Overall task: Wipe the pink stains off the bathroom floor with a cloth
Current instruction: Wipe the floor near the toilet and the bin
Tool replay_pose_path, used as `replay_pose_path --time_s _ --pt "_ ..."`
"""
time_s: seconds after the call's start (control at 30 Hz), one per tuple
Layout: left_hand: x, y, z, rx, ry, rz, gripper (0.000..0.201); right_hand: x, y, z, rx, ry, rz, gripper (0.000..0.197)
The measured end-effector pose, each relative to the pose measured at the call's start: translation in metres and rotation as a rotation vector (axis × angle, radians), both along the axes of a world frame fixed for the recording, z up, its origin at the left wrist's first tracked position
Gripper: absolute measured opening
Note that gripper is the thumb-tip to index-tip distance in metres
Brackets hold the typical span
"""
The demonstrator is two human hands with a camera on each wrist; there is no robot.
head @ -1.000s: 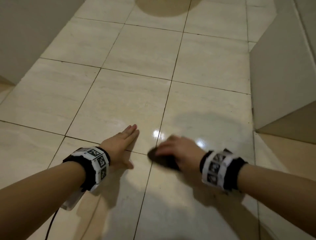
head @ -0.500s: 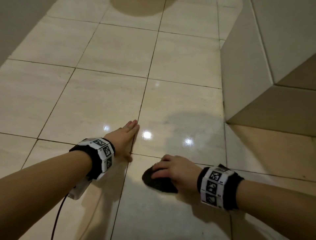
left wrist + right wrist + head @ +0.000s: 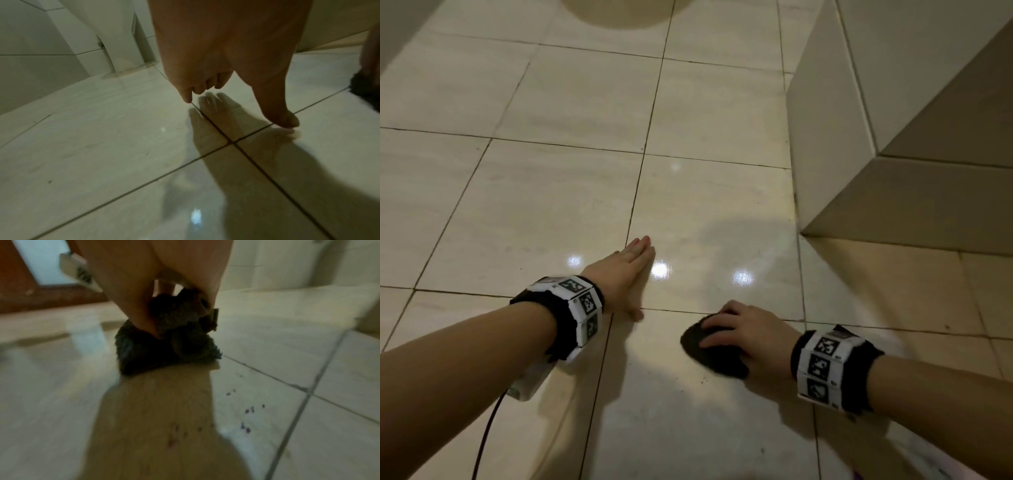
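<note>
A dark bunched cloth [image 3: 709, 356] lies on the glossy cream floor tiles [image 3: 571, 212], and my right hand [image 3: 743, 334] lies over it with fingers curled onto it. In the right wrist view the cloth [image 3: 160, 347] is gathered under the palm, with the thumb [image 3: 141, 316] against it. Small pink-purple specks [image 3: 247, 410] dot the tile behind the cloth, beside a grout line. My left hand [image 3: 628, 270] lies flat on the floor to the left, fingers straight. In the left wrist view its fingertips [image 3: 189, 95] and thumb touch the tile at a grout crossing.
A tiled step or ledge [image 3: 859, 130] rises at the right, close to my right hand. A wall stands at the far left [image 3: 393, 31]. A black cable [image 3: 482, 438] trails from my left wrist. A pale pipe [image 3: 107, 48] and a wooden door frame [image 3: 18, 288] stand farther off.
My right hand has drawn the cloth back toward me, from beside the left fingertips to the nearer tile. The left hand has stayed planted on the floor.
</note>
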State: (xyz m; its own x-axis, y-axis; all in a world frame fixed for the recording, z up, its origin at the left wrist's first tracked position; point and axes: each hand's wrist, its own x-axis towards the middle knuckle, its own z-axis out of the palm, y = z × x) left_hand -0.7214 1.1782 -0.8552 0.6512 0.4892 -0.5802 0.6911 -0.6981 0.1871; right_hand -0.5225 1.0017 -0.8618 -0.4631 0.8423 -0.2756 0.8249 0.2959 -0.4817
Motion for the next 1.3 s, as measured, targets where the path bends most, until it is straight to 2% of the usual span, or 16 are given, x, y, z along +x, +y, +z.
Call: replay_pose_path --time_s 0.07,0.13,0.2,0.3,0.43,0.57,0.63,0.7,0.77,0.87,0.93,1.07,1.17,1.23,1.3 --pt "0.007 -0.003 -0.003 0.017 -0.018 -0.022 0.121 0.013 0.010 0.008 0.027 0.052 -0.084 0.051" --pt "0.014 -0.006 -0.004 0.018 -0.024 -0.045 0.119 0.039 0.029 0.009 0.160 0.049 -0.271 0.052" --pt "0.021 -0.009 -0.006 0.024 -0.027 -0.059 0.118 0.070 0.045 0.008 0.195 -0.037 -0.493 0.055" --pt "0.027 -0.014 -0.012 0.017 -0.010 -0.068 0.118 0.097 0.050 0.003 0.087 -0.213 -0.610 0.057" --pt "0.028 -0.014 -0.015 0.012 0.010 -0.066 0.119 0.081 0.020 -0.004 0.045 -0.224 -0.533 0.059" --pt "0.029 -0.013 -0.012 0.017 0.017 -0.077 0.117 0.051 -0.030 -0.005 0.118 -0.188 -0.261 0.073" --pt "0.030 -0.014 -0.011 0.019 0.020 -0.068 0.115 0.043 -0.046 -0.007 0.125 -0.150 -0.194 0.070" --pt "0.032 -0.015 -0.010 0.025 0.022 -0.068 0.112 0.045 -0.047 -0.001 0.092 -0.079 -0.203 0.060" --pt "0.033 -0.016 -0.009 0.034 0.017 -0.075 0.110 0.059 -0.033 0.006 0.094 -0.015 -0.326 0.052" --pt "0.036 -0.019 -0.006 0.040 -0.021 -0.109 0.105 0.091 -0.004 0.012 0.159 -0.063 -0.586 0.051" --pt "0.041 -0.020 -0.007 0.041 -0.063 -0.131 0.103 0.107 0.008 0.009 0.125 -0.133 -0.652 0.051" --pt "0.053 -0.025 -0.011 0.007 -0.093 -0.144 0.103 0.101 0.000 0.002 0.017 -0.206 -0.626 0.053" --pt "0.059 -0.029 -0.011 -0.005 -0.099 -0.186 0.103 0.076 -0.027 0.006 0.051 -0.182 -0.448 0.056" --pt "0.064 -0.031 -0.011 -0.006 -0.115 -0.209 0.104 0.061 -0.053 0.004 0.098 -0.197 -0.309 0.064" --pt "0.070 -0.031 -0.012 -0.004 -0.124 -0.236 0.104 0.049 -0.071 0.002 0.100 -0.205 -0.287 0.070"
